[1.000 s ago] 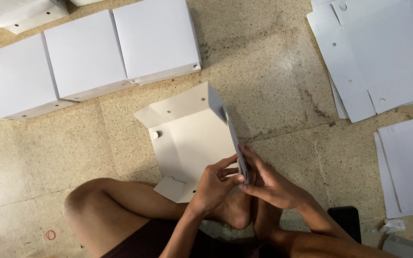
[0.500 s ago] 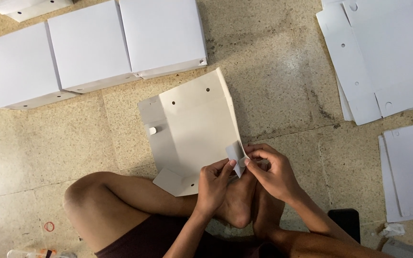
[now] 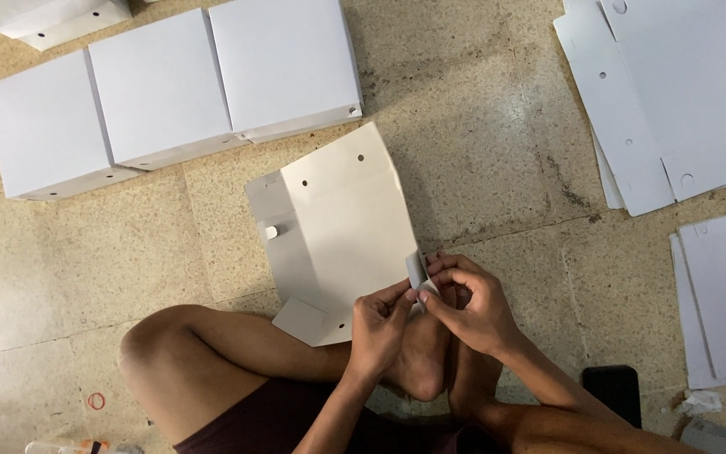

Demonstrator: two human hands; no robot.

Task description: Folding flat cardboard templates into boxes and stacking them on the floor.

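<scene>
Both sets of fingers are pinched on a small flap (image 3: pixel 416 271) at the near corner of the half-folded white cardboard box (image 3: pixel 342 231): my left hand (image 3: pixel 377 329) and right hand (image 3: pixel 474 304) meet there, above my crossed legs. The box lies on the speckled stone floor (image 3: pixel 497 151). Three finished white boxes (image 3: pixel 170 88) sit in a row beyond; flat white sheets (image 3: pixel 682 92) are stacked to the right.

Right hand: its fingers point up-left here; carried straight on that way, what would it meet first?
The right hand already pinches the small flap of the half-folded white box; pushed on, it would probably press into that box's panel, though depth is unclear.
</scene>
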